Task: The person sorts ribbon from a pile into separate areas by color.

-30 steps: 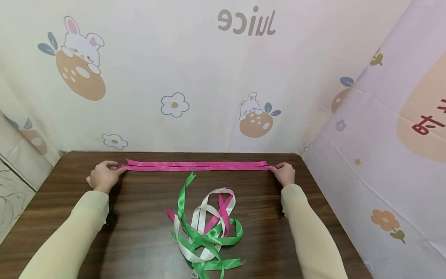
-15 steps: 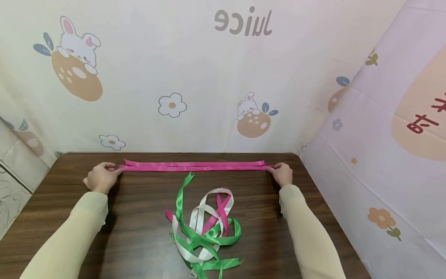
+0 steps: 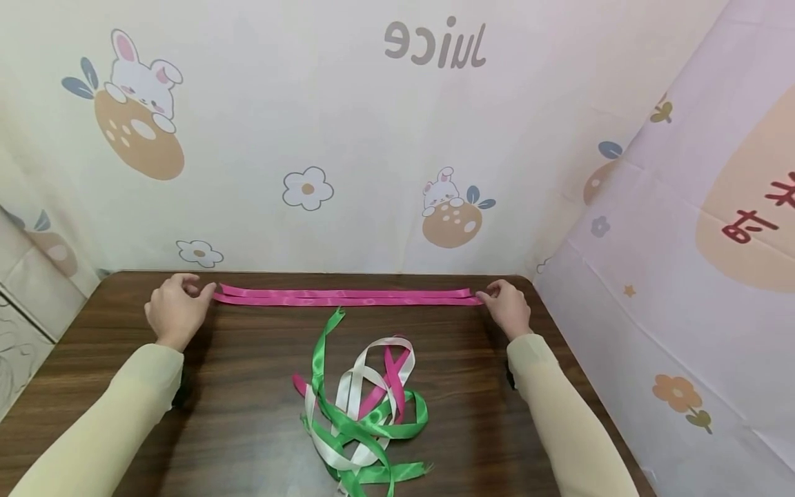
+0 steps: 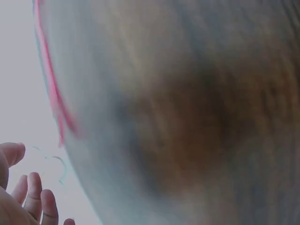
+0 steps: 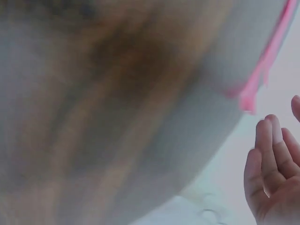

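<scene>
Two pink satin ribbons lie stretched side by side along the table's far edge in the head view, the rear ribbon [image 3: 404, 293] just behind the front ribbon [image 3: 404, 301]. By their left ends is my left hand [image 3: 176, 312], thumb and fingers spread apart. In the left wrist view, a gap separates that hand [image 4: 33, 201] from the forked pink ends. My right hand [image 3: 508, 310] hovers at the right ends. The right wrist view shows its fingers straight, with the pink ends beyond the fingertips. Neither hand holds anything.
Nearer on the brown wooden table [image 3: 248, 386] lies a loose tangle of ribbons: a green ribbon [image 3: 406, 431], a white ribbon [image 3: 326, 447] and a pink ribbon [image 3: 395, 379]. A printed curtain [image 3: 248, 138] hangs behind the table, with another drape [image 3: 683, 276] along the right.
Both hands have let go of the front pink ribbon's ends, their fingers parting. The left hand has shifted slightly left, the right slightly right. The ribbons lie as before.
</scene>
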Motion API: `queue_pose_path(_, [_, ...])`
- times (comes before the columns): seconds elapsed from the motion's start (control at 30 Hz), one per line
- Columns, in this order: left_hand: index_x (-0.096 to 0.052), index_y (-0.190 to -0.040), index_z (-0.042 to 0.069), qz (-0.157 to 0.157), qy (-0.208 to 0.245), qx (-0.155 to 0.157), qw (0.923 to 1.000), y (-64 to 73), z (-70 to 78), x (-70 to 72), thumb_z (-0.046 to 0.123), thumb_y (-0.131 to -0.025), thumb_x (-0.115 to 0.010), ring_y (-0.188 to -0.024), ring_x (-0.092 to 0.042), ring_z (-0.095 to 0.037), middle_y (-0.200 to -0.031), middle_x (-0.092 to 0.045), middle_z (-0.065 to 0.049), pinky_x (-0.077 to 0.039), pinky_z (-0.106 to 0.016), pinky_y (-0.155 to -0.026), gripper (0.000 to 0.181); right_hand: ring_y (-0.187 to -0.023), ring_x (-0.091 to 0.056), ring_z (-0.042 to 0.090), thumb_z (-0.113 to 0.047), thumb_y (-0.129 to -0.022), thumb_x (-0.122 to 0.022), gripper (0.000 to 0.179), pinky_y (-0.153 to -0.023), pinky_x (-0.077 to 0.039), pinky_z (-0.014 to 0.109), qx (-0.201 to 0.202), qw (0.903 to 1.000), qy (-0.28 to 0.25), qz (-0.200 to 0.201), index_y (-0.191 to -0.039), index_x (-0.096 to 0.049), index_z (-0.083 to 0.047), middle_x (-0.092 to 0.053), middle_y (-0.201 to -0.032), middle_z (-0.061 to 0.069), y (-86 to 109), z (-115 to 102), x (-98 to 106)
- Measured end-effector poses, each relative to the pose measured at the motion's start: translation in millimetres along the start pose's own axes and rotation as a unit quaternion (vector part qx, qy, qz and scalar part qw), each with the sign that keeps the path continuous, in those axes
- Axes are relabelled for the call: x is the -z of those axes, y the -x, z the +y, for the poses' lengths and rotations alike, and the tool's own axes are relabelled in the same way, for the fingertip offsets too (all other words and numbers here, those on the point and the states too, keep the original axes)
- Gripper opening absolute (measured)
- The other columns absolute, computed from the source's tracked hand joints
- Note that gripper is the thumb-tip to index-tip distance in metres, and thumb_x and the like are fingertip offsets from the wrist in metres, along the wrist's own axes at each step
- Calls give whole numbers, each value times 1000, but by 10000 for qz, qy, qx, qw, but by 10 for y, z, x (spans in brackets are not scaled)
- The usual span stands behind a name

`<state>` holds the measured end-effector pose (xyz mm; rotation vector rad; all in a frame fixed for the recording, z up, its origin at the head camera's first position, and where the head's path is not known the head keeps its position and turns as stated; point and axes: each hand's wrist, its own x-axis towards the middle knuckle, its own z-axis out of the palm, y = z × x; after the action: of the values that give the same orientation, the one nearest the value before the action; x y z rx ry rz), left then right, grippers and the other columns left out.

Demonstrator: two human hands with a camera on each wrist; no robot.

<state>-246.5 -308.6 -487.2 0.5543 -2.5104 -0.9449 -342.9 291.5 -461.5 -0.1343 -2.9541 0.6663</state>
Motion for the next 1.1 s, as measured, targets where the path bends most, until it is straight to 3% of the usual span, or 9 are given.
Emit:
queue_pose_path(0.1, [-68, -122, -1, 153, 119, -448, 9988, 40, 140, 30, 30, -98, -69, -106, -57, -45, -106, -70, -25, -36, -60, -92, 39, -81, -67, 28, -42, -98, -69, 44, -71, -51, 47, 259, 9995, 125, 131, -122, -67, -5, -73, -99, 14, 27, -153, 95])
queue_pose_path(0.23, [-70, -118, -2, 150, 202, -990, 9948, 107, 316, 60, 27, -97, -71, -102, -56, -44, -103, -70, -25, -34, -60, -90, 35, -83, -65, 27, -44, -99, -68, 43, -72, -50, 45, 664, 9976, 194, 8, -122, -67, -8, -72, -100, 12, 95, -352, 174])
queue_pose_path(0.5, [-70, -115, 0, -521, 241, -2002, 9781, 275, 510, -4, 20, -95, -74, -102, -62, -40, -105, -71, -21, -46, -58, -89, 28, -88, -69, 23, -39, -98, -70, 36, -78, -54, 48, 1480, 9885, 121, -280, -118, -71, -10, -75, -100, 6, 324, -597, 97])
queue_pose_path(0.77, [-69, -123, 2, -1344, 103, -2574, 9569, 473, 735, -156, 24, -94, -77, -119, -63, -41, -124, -70, -20, -52, -60, -99, 37, -99, -70, 26, -38, -96, -74, 40, -87, -58, 49, 2070, 9774, 82, -421, -121, -72, -8, -75, -111, 9, 578, -809, -31])
queue_pose_path(1.1, [-70, -124, 2, -1476, 161, -3265, 9335, 651, 913, -298, 25, -87, -84, -117, -66, -37, -124, -72, -17, -55, -56, -99, 45, -119, -70, 28, -39, -95, -75, 42, -102, -56, 49, 2619, 9636, 106, -529, -124, -71, -10, -74, -124, 9, 775, -944, -123])
